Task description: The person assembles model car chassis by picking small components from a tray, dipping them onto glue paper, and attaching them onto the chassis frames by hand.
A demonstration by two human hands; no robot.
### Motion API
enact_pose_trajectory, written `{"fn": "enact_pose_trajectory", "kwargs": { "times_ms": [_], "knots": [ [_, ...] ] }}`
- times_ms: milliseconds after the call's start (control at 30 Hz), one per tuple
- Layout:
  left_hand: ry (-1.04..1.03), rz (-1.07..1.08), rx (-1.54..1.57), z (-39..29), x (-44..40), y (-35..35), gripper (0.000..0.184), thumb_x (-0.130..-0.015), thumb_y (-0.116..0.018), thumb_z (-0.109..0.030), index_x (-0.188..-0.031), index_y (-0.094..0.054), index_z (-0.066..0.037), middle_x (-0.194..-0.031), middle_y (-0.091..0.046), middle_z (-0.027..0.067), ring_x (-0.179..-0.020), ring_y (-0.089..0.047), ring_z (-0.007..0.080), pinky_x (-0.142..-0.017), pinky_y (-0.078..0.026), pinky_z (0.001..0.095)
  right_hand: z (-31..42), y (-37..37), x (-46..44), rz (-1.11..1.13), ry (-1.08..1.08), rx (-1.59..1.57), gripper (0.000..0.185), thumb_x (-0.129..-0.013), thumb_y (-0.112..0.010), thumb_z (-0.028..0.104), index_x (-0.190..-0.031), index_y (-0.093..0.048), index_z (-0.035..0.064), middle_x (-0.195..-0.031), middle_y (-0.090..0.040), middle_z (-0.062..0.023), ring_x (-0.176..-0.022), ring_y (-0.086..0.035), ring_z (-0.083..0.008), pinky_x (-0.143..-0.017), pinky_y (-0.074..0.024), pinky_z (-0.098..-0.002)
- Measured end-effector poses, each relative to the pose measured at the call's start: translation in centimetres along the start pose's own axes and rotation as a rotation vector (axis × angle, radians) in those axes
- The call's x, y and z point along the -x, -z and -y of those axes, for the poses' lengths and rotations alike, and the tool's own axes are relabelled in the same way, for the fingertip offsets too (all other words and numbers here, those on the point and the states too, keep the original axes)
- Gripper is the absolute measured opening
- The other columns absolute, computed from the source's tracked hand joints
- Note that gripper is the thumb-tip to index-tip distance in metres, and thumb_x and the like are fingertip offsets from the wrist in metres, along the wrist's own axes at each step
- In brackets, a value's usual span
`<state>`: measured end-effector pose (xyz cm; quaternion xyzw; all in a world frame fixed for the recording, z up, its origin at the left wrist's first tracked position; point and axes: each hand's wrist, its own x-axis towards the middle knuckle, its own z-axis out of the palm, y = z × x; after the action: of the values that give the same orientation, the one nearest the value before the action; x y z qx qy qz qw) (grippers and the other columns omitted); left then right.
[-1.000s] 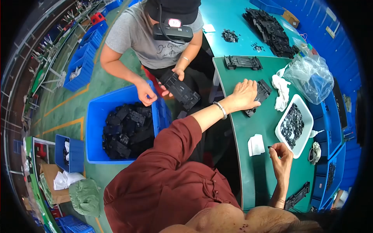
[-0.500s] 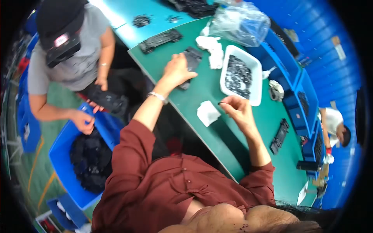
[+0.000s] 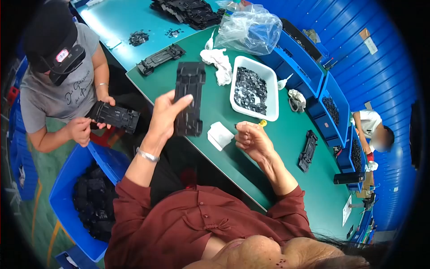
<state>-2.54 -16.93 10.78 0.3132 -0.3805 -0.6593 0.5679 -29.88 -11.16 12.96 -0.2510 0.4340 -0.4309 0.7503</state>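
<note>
My left hand (image 3: 165,112) holds up a long black plastic car chassis (image 3: 191,80), its fingers wrapped round the side and the thumb lying across its face. The chassis is raised, nearly upright in view, above the table's near edge. My right hand (image 3: 253,140) is closed in a pinch, with a small dark piece (image 3: 236,127) at its fingertips; its exact shape is too small to tell. Just left of that hand lies a folded white cloth or paper (image 3: 220,136). Beyond it stands a white tub (image 3: 273,96) of small black pieces (image 3: 251,89).
On the green table (image 3: 277,148) lie another chassis (image 3: 308,151), one more (image 3: 161,59) at far left, a crumpled white cloth (image 3: 217,62) and a clear plastic bag (image 3: 251,31). Blue bins (image 3: 329,121) line the right. A co-worker (image 3: 67,85) handles a chassis beside a blue crate (image 3: 62,197).
My left hand has lifted the chassis off the table and brought it closer, turned upright. My right hand has moved slightly left and down, still pinching. The co-worker's hands have moved on their chassis.
</note>
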Motion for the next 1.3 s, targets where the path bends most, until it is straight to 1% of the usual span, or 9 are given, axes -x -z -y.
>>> {"fn": "enact_pose_trajectory", "kwargs": {
  "times_ms": [200,400,500,633,733,800,833,1000,1300],
  "knots": [
    [0.157,-0.088,0.038,1.7,10.2,-0.2,0.012,-0.097,-0.067,-0.007,-0.105,-0.069,0.001,-0.092,-0.071,0.0024,-0.078,-0.066,0.0082,-0.072,-0.054,0.0243,-0.6,-0.5,0.8,0.021,0.074,0.108,0.01,-0.089,-0.07,0.011,-0.091,-0.066,0.0017,-0.063,-0.045,0.0059,-0.052,-0.037,-0.0053,-0.051,-0.0287,-0.0226],
    [0.28,-0.128,0.14,3.0,16.8,0.7,0.023,-0.102,-0.061,-0.015,-0.12,-0.062,-0.001,-0.102,-0.069,0.0038,-0.086,-0.065,0.0084,-0.077,-0.055,0.0257,-1.6,-1.9,1.8,0.097,0.067,0.225,0.012,-0.091,-0.07,0.013,-0.087,-0.062,0.0048,-0.066,-0.047,0.0044,-0.057,-0.038,-0.0064,-0.053,-0.0281,-0.0235],
    [0.343,-0.037,0.179,3.0,19.1,0.9,0.04,-0.103,-0.055,-0.018,-0.137,-0.049,0.002,-0.121,-0.067,0.0214,-0.106,-0.069,0.0258,-0.093,-0.058,0.0386,-2.3,-3.1,3.1,0.123,0.066,0.357,0.012,-0.09,-0.07,0.012,-0.087,-0.062,0.0037,-0.067,-0.05,0.0038,-0.058,-0.041,-0.0065,-0.053,-0.0301,-0.023],
    [0.372,0.032,0.251,3.2,21.4,0.8,0.044,-0.104,-0.055,-0.018,-0.142,-0.044,0.001,-0.123,-0.066,0.0199,-0.111,-0.067,0.0241,-0.097,-0.055,0.0373,-3.6,-3.9,4.7,0.125,0.081,0.467,0.009,-0.09,-0.07,0.008,-0.087,-0.063,0.0033,-0.069,-0.053,0.0036,-0.057,-0.042,-0.0057,-0.053,-0.031,-0.0215],
    [0.406,0.252,0.512,4.0,22.6,1.2,0.075,-0.1,-0.061,-0.022,-0.157,-0.017,-0.001,-0.145,-0.049,0.0266,-0.135,-0.052,0.0346,-0.113,-0.042,0.0468,-4.2,-4.0,5.6,0.107,0.095,0.528,0.008,-0.091,-0.07,0.008,-0.087,-0.064,0.0032,-0.071,-0.056,0.0034,-0.059,-0.045,-0.0044,-0.053,-0.0342,-0.0208],
    [0.402,0.381,0.442,4.1,23.0,1.5,0.081,-0.098,-0.064,-0.022,-0.158,-0.014,-0.001,-0.149,-0.045,0.027,-0.139,-0.048,0.0365,-0.115,-0.04,0.0481,-4.8,-4.0,6.3,0.102,0.09,0.553,0.009,-0.092,-0.07,0.008,-0.088,-0.063,0.0033,-0.071,-0.057,0.0033,-0.059,-0.047,-0.0042,-0.054,-0.0359,-0.0207],
    [0.371,0.407,0.426,4.3,23.2,1.7,0.081,-0.097,-0.064,-0.021,-0.159,-0.014,-0.006,-0.152,-0.04,0.0309,-0.141,-0.043,0.0432,-0.113,-0.041,0.0529,-5.2,-4.1,6.7,0.109,0.106,0.55,0.009,-0.092,-0.07,0.009,-0.089,-0.063,0.0034,-0.071,-0.058,0.0032,-0.06,-0.049,-0.0046,-0.056,-0.0379,-0.0206],
    [0.345,0.379,0.454,4.5,22.8,1.8,0.082,-0.095,-0.066,-0.014,-0.158,-0.015,-0.006,-0.151,-0.04,0.0287,-0.14,-0.046,0.0404,-0.11,-0.044,0.057,-6.6,-4.5,8.3,0.162,0.15,0.523,0.004,-0.094,-0.067,0.003,-0.092,-0.063,0.0017,-0.1,-0.067,-0.0092,-0.083,-0.063,-0.0105,-0.069,-0.0499,-0.0232],
    [0.305,0.168,0.482,3.9,23.0,1.6,0.081,-0.094,-0.065,-0.007,-0.157,-0.015,-0.006,-0.151,-0.04,0.0276,-0.135,-0.05,0.038,-0.103,-0.053,0.055,-9.5,-6.2,8.8,0.126,0.034,0.554,0.005,-0.092,-0.068,0.0,-0.095,-0.065,-0.0012,-0.091,-0.068,-0.0034,-0.082,-0.061,-0.0079,-0.073,-0.0495,-0.0233]
  ]
}}
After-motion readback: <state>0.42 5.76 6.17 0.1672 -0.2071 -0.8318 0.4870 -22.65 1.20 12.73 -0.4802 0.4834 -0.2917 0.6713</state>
